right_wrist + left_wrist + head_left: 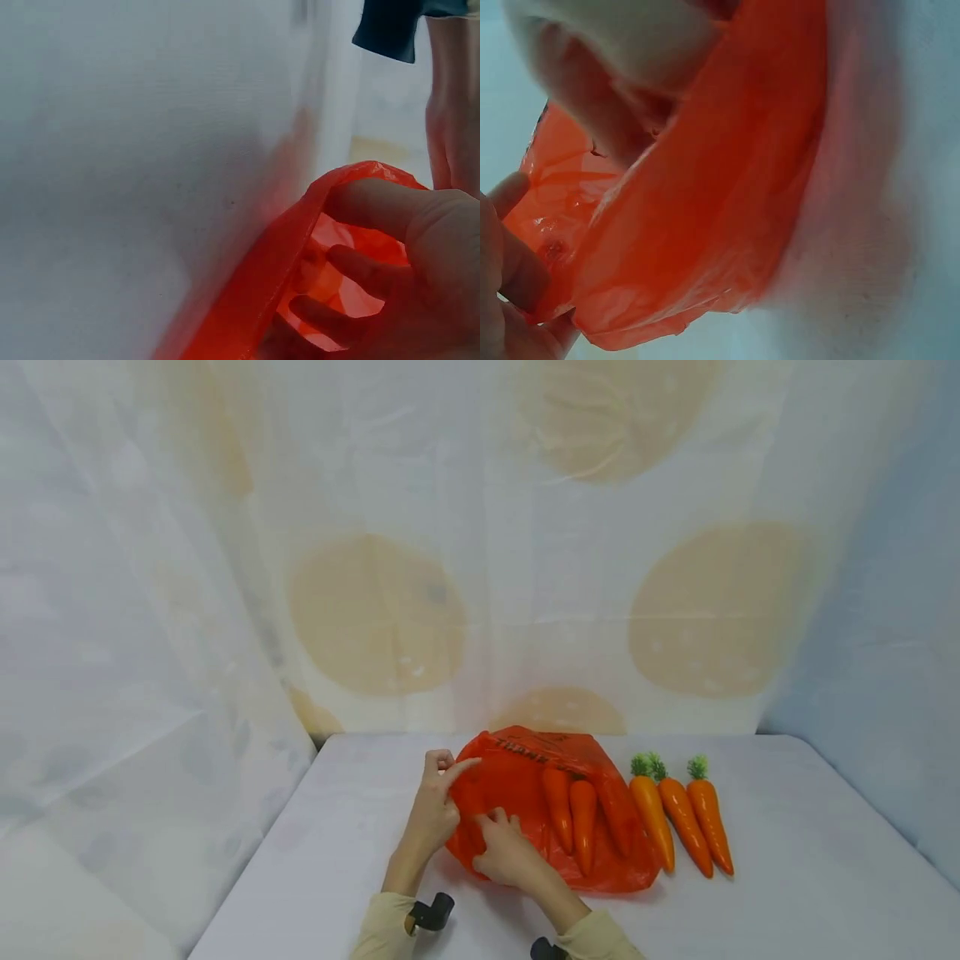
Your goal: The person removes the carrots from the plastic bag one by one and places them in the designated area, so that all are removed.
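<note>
A thin red plastic bag (pixel 510 785) with dark printing lies on the table, its mouth toward the left. Several carrots show within it, among them one carrot (pixel 582 827) near the middle; their tops are hidden. At the bag's left edge, my left hand (pixel 435 802) pinches the plastic, index finger extended over it. My right hand (pixel 510 852) is at the near side of the mouth. Its spread fingers (pixel 360 270) reach inside, and the thumb touches the near rim from within. Three carrots with green tops, one a yellower carrot (pixel 652 822), lie right of the bag.
The white table (pixel 300 860) reaches out on both sides of the bag. Behind it hangs a pale curtain (pixel 495 568) with large yellow-tan circles, and similar sheets enclose the left and right sides. A dark wrist device (pixel 435 912) sits at the left sleeve.
</note>
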{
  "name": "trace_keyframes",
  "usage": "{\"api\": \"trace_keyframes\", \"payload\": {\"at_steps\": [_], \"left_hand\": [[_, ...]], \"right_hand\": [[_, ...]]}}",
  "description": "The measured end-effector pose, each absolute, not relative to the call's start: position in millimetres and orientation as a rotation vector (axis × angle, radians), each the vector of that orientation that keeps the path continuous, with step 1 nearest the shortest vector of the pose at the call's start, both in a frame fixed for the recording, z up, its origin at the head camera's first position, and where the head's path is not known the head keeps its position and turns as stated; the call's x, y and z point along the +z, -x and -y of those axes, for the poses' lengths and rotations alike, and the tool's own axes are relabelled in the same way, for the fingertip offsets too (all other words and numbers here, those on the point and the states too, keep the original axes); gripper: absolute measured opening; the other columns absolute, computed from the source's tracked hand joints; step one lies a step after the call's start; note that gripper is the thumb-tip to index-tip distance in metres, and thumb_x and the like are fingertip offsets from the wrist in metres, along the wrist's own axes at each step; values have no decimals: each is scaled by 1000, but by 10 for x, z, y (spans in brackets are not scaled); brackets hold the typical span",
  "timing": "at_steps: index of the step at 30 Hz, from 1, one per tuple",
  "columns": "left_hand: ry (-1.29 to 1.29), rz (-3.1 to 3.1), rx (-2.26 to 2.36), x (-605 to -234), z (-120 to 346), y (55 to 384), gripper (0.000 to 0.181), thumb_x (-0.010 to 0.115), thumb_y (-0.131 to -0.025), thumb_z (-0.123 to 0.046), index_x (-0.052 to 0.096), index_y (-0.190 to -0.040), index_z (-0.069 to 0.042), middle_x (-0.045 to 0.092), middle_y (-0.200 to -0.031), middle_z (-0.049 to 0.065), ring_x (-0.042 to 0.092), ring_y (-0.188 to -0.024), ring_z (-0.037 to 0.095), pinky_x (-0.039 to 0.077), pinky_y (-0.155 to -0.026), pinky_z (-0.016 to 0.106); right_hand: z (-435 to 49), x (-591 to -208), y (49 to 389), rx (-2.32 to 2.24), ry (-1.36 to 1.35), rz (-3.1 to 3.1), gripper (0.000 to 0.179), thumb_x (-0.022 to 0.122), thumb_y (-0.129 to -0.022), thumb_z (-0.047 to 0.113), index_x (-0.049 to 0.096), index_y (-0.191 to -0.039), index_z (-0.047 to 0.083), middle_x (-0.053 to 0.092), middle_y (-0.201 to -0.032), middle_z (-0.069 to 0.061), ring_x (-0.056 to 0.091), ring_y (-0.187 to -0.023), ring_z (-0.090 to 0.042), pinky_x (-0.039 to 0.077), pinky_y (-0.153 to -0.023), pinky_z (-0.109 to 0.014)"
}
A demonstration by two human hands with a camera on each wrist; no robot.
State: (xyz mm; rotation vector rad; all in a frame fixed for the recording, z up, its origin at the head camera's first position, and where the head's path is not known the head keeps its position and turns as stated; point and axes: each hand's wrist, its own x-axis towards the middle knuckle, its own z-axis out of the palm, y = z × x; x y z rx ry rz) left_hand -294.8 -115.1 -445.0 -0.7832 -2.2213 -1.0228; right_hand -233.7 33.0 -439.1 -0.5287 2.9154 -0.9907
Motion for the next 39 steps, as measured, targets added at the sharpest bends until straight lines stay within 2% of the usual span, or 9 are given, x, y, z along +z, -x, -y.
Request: {"api": "trace_keyframes", "payload": {"at_steps": [1, 4, 7, 11, 16, 20, 28, 36, 39], "left_hand": [[778, 2233, -1027, -4442, 1152, 2945, 80, 39, -57, 27, 70, -120, -11, 40, -110, 6, 43, -106, 24, 53, -77, 32], [778, 2260, -1021, -4433, 1157, 2943, 75, 40, -61, 26, 73, -116, -13, 48, -111, 3, 46, -109, 22, 55, -87, 36], [784, 2272, -1023, -4441, 1170, 2942, 72, 39, -63, 26, 74, -112, -13, 57, -116, 1, 49, -112, 22, 53, -93, 39], [805, 2258, -1044, -4463, 1180, 2936, 73, 35, -62, 26, 77, -106, -14, 63, -127, 5, 52, -110, 24, 51, -92, 42], [781, 2312, -1063, -4490, 1175, 2939, 71, 38, -64, 25, 77, -103, -20, 58, -138, 5, 51, -116, 27, 53, -93, 43], [718, 2359, -1118, -4542, 1181, 2956, 64, 41, -69, 22, 75, -107, -18, 54, -141, 5, 47, -128, 29, 46, -103, 51], [710, 2314, -1208, -4585, 1189, 2969, 56, 43, -72, 18, 74, -109, -10, 53, -141, 7, 44, -132, 30, 42, -106, 54], [687, 2317, -1217, -4568, 1169, 2969, 55, 45, -72, 19, 73, -111, -8, 51, -143, 8, 43, -133, 30, 41, -107, 53], [680, 2326, -1218, -4564, 1165, 2962, 55, 45, -72, 19, 73, -111, -9, 50, -145, 8, 42, -134, 31, 42, -107, 52]], "right_hand": [[-311, -4402, 2352, -955, 505, -2916, 53, 71, -75, 4, 59, -127, -2, 51, -121, -22, 48, -104, -39, 53, -77, -51], [-283, -4411, 2393, -905, 452, -2912, 55, 71, -75, 2, 57, -129, -1, 49, -123, -26, 47, -107, -44, 53, -77, -55], [-290, -4428, 2430, -925, 414, -2887, 56, 69, -79, 0, 54, -133, 1, 49, -129, -28, 48, -114, -48, 50, -87, -61], [-358, -4455, 2460, -976, 410, -2870, 56, 67, -79, -4, 53, -132, 2, 52, -126, -26, 56, -107, -43, 50, -90, -58], [-459, -4424, 2476, -1024, 314, -2859, 48, 69, -76, -5, 51, -119, 7, 54, -104, -18, 54, -81, -33, 51, -75, -51], [-472, -4401, 2498, -992, 217, -2878, 42, 73, -80, 2, 51, -115, 9, 54, -97, -15, 54, -79, -33, 50, -75, -50], [-441, -4485, 2590, -939, 263, -2991, 61, 76, -79, 2, 51, -135, 4, 58, -120, -24, 61, -98, -41, 50, -92, -56], [-535, -4468, 2544, -986, 246, -2942, 64, 71, -80, -2, 47, -139, 4, 55, -122, -24, 58, -100, -40, 48, -94, -58], [-593, -4417, 2488, -995, 236, -2919, 65, 69, -80, -2, 46, -140, 5, 55, -119, -22, 56, -94, -36, 49, -92, -57]]}}
